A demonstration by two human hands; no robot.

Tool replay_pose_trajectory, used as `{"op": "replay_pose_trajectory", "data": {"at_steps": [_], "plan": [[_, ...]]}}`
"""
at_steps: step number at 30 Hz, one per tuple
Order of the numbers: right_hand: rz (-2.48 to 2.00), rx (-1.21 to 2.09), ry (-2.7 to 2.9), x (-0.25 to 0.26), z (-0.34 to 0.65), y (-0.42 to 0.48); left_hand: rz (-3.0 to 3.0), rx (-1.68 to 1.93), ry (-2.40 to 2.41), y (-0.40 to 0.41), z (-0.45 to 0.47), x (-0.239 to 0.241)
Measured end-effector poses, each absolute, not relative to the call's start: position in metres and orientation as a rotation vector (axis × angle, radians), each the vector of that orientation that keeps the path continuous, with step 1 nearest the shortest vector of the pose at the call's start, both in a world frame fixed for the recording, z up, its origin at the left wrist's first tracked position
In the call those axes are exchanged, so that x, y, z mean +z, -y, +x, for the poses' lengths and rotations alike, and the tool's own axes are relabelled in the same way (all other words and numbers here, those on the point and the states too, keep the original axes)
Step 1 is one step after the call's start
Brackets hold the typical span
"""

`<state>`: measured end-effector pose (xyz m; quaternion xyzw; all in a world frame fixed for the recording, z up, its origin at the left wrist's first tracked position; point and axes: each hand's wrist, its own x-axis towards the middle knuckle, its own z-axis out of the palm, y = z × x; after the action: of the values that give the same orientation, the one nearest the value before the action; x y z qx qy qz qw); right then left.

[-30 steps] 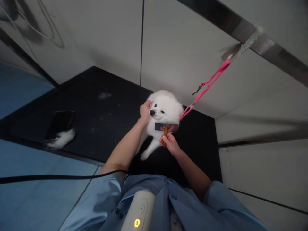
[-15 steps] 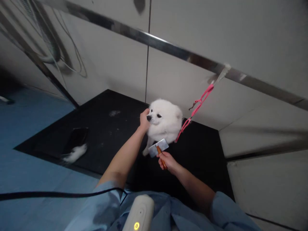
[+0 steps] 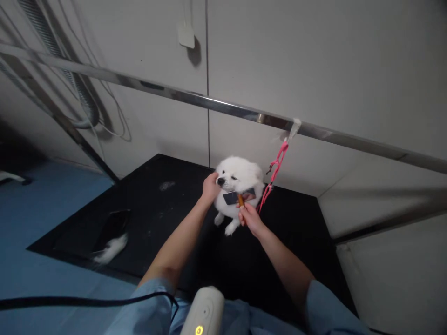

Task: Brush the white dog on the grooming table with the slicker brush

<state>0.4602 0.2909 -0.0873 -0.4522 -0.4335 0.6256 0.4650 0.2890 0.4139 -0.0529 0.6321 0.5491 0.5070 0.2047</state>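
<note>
A fluffy white dog point(image 3: 244, 170) sits upright on the black table point(image 3: 167, 242), its front paws towards me. My left hand point(image 3: 210, 188) holds the side of its head by the cheek, with the fingertips hidden behind the fur. In my right hand point(image 3: 249, 216) is a slicker brush point(image 3: 230, 198), gripped by its brown wooden handle. The flat metal head of the brush lies against the dog's chest fur, just under its chin. The bristles face away and cannot be seen.
A pink leash point(image 3: 278, 160) runs from the metal bar point(image 3: 181, 95) down behind the dog. White loose fur point(image 3: 113, 249) lies beside a dark flat object point(image 3: 115, 221) at the table's left. A grey hose point(image 3: 82, 93) hangs on the wall. A pale device point(image 3: 204, 309) hangs before me.
My right hand has raised the brush from beside the dog's leg to its chest. The dog's front paws now show more. My view has tilted upward; the left hand stays at the head.
</note>
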Motion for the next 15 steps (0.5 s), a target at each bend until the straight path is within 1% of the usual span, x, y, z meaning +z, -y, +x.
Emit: {"op": "replay_pose_trajectory", "data": {"at_steps": [3,4,6,9,11,15], "plan": [[-1.124,1.515,1.006,-0.098,0.462,-0.299,1.904,1.596,-1.399,-0.390,0.296,-0.059],[-1.112,1.518,0.981,-0.103,0.462,-0.301,1.961,1.601,-1.322,-0.383,0.301,-0.061],[-1.096,1.508,0.948,-0.112,0.460,-0.302,2.059,1.498,-1.283,-0.375,0.316,-0.062],[-1.109,1.483,0.913,-0.121,0.458,-0.299,2.108,1.330,-1.415,-0.384,0.338,-0.053],[-1.181,1.591,0.915,-0.128,0.456,-0.289,2.135,1.254,-1.463,-0.398,0.346,-0.044],[-1.332,1.928,0.982,-0.135,0.457,-0.267,2.085,1.183,-1.427,-0.424,0.342,-0.036]]}}
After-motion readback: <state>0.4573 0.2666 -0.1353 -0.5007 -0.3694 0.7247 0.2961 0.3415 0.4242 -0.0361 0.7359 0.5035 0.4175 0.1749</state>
